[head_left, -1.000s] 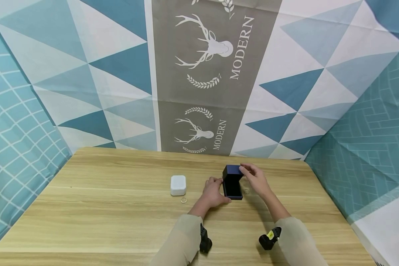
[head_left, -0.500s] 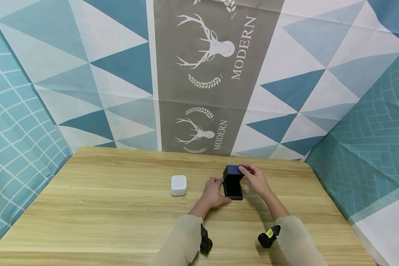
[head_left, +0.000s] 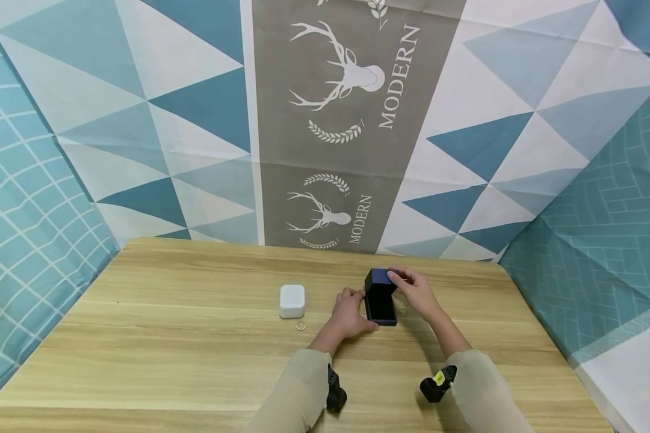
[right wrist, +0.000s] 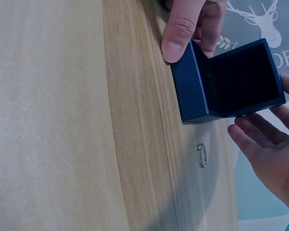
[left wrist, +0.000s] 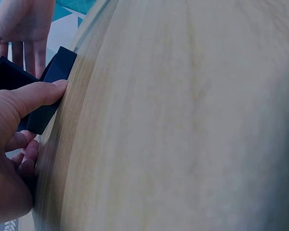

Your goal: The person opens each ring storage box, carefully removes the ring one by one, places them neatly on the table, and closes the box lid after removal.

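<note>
A dark blue ring box (head_left: pixel 380 276) stands on the table with its lid raised and its black inside showing. My left hand (head_left: pixel 348 317) grips the base, thumb on the front edge and fingers at the left side. On the lid, my right hand (head_left: pixel 416 294) holds the upper right edge between thumb and fingers. In the right wrist view, a silver ring with a small stone (right wrist: pixel 202 156) lies on the wood beside the box, below my right hand. The left wrist view shows my left thumb pressed along the box base (left wrist: pixel 53 91).
Left of my left hand sits a small white rounded box (head_left: pixel 292 300). A second ring (head_left: pixel 300 326) lies just in front of it. The wooden table (head_left: pixel 168 337) meets a patterned cloth backdrop (head_left: pixel 325 150) at its back edge.
</note>
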`<state>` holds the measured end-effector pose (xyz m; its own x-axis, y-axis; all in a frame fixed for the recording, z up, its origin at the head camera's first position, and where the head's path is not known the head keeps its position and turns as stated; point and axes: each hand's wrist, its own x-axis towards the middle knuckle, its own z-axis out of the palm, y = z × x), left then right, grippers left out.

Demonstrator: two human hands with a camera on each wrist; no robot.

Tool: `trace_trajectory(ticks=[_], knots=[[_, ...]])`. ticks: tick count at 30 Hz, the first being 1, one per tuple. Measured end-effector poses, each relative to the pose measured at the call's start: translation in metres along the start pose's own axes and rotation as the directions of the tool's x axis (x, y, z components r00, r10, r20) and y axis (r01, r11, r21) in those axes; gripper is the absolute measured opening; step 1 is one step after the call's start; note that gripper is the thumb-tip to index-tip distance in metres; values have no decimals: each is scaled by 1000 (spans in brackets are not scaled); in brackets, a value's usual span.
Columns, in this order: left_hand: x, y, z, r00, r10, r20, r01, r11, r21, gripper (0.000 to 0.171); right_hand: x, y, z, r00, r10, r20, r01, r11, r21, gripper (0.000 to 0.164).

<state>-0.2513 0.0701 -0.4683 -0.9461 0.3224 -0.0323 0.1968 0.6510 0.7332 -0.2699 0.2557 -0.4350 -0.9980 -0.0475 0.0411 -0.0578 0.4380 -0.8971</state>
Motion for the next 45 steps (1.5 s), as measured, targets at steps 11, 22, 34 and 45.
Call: trace_trajectory(ticks=[11,22,34,45], knots=[[-1,3,-1,1000,1,-8,-1,1000,21,84,2,2,-3,996,57,74,-65,993,98,56],[0,2,-2,1000,5,-3,-5,1000,5,84,0,0,-1,998,46,34,-50,991,122,57],[0,3,0,1000,5,3,-5,1000,24,84,-5,3,1,1000,27,-14,-25,994,107,53],[-2,2,-1,1000,8,1,-8,1000,14,84,-6,4,5,998,59,-36,-55,993,108,55]])
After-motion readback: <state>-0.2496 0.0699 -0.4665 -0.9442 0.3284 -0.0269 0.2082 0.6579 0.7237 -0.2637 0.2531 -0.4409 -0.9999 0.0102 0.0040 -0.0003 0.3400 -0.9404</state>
